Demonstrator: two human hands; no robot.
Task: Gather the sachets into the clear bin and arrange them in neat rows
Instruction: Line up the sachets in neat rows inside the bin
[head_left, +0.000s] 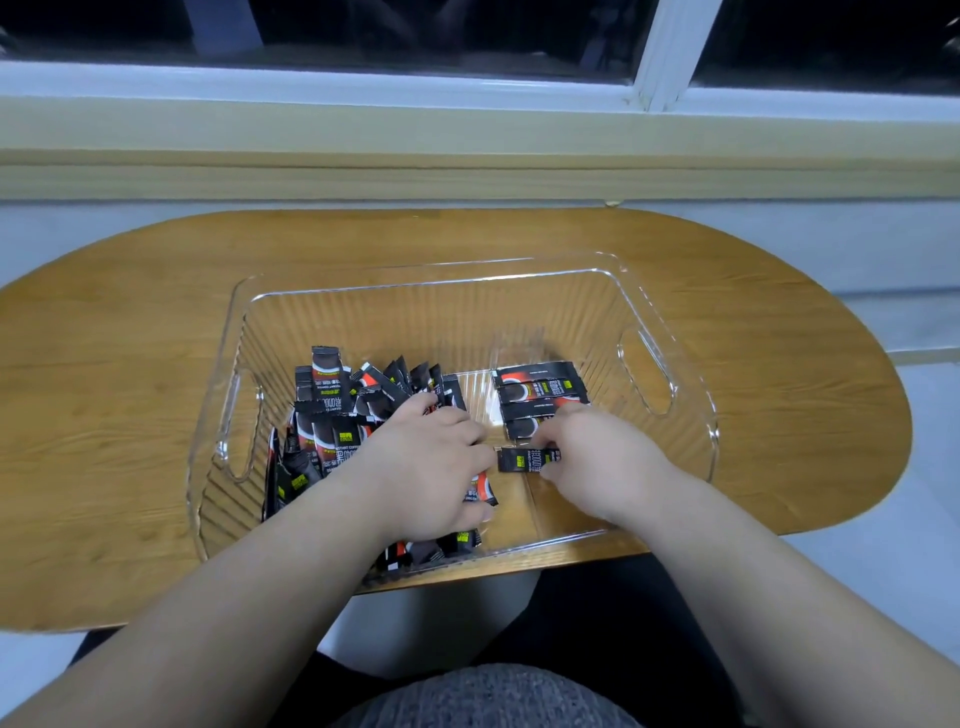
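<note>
sachet (522, 460) in grip of right hand (597, 467)

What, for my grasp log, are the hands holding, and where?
Right hand pinches one sachet by its right end. Left hand lies on the loose pile; any hold is hidden.

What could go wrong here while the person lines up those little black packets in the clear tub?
1. The right hand pinches a sachet at the near end of the neat row; a careless set-down could knock that row crooked.
2. The loose pile under the left hand lies jumbled, some packets on end; it could slide across the clear bin into the row.
3. The bin sits close to the table's near edge, so a hard push might shift it off.
</note>
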